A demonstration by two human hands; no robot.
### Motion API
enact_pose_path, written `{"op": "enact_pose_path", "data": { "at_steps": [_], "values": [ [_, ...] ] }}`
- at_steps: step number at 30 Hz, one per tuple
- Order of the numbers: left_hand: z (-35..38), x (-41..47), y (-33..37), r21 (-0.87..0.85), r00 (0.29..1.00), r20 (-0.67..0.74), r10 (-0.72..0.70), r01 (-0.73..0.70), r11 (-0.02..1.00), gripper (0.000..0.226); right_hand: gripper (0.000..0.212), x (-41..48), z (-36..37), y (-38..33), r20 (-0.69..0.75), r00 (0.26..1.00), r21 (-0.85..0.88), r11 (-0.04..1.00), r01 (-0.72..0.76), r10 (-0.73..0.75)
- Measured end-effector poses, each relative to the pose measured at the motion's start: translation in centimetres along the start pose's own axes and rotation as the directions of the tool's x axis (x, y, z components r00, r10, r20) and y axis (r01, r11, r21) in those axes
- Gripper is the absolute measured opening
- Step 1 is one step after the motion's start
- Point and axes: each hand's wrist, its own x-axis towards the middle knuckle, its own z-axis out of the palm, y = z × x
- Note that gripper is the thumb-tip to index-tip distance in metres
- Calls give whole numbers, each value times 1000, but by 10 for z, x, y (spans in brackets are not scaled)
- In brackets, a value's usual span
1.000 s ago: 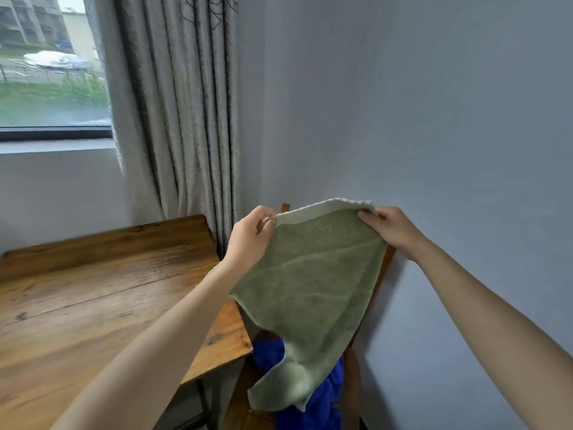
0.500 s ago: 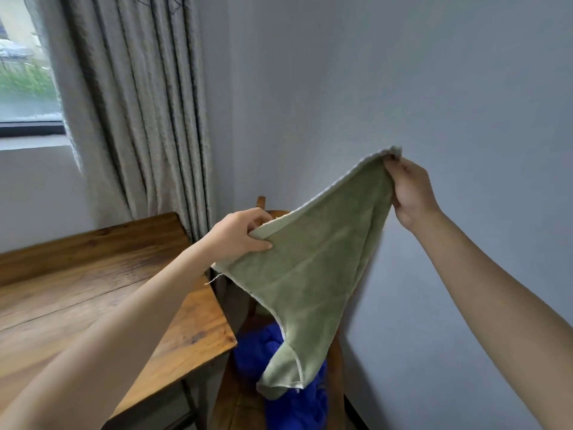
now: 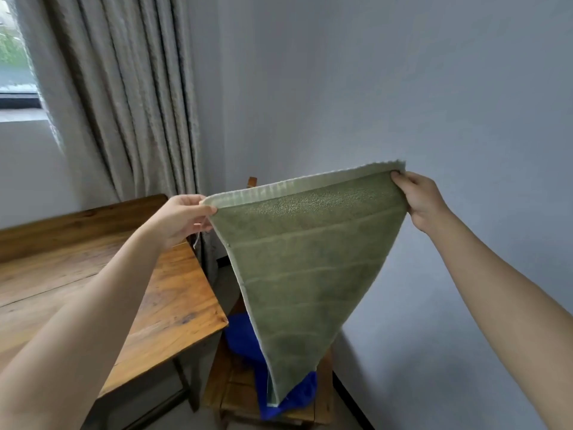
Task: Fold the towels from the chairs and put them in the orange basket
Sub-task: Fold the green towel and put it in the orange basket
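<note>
A green towel (image 3: pixel 304 268) hangs stretched in the air between my hands, its top edge taut and its lower part narrowing to a point. My left hand (image 3: pixel 181 217) pinches the towel's left top corner. My right hand (image 3: pixel 420 200) pinches the right top corner, slightly higher. Below the towel, a blue towel (image 3: pixel 245 339) lies crumpled on the seat of a wooden chair (image 3: pixel 235 389), partly hidden behind the green one. The orange basket is not in view.
A wooden table (image 3: pixel 130 299) stands at the left, its corner close to the chair. Grey curtains (image 3: pixel 124 97) hang beside a window at the upper left. A plain wall fills the right side and back.
My hands have drawn apart, pulling the towel's top edge out wide and taut. My left hand rose a little and the right hand came down to nearly the same height.
</note>
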Motion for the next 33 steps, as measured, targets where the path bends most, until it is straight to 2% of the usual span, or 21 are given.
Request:
{"op": "enact_pose_path", "data": {
  "at_steps": [3, 6, 10, 15, 18, 21, 28, 33],
  "values": [
    [6, -4, 10, -94, 992, -78, 101, -108, 990, 38, 23, 8, -1, 2, 18, 1000, 55, 998, -10, 9],
    [21, -11, 28, -116, 948, -207, 240, -268, 956, 42, 16, 19, -4, -2, 41, 999, 108, 994, 20, -25],
    [42, -21, 56, -170, 845, -389, 367, -457, 873, 30, 20, 34, -9, -20, 67, 990, 123, 985, 117, -126],
    [70, -37, 89, -128, 699, -523, 488, -631, 765, 35, 25, 49, -26, -39, 85, 958, 140, 955, 260, -273],
    [85, -46, 98, -47, 633, -563, 531, -666, 744, 27, 25, 51, -33, -46, 90, 947, 183, 940, 289, -308],
    [99, -54, 104, -46, 595, -612, 521, -684, 728, 20, 27, 54, -38, -48, 109, 941, 217, 932, 291, -320],
    [111, -64, 96, 44, 508, -658, 555, -710, 702, 30, 38, 56, -44, -40, 100, 915, 238, 902, 360, -392],
    [100, -59, 104, 149, 439, -674, 594, -707, 691, 9, 41, 63, -32, -42, 10, 909, 232, 885, 404, -417]
  ]
}}
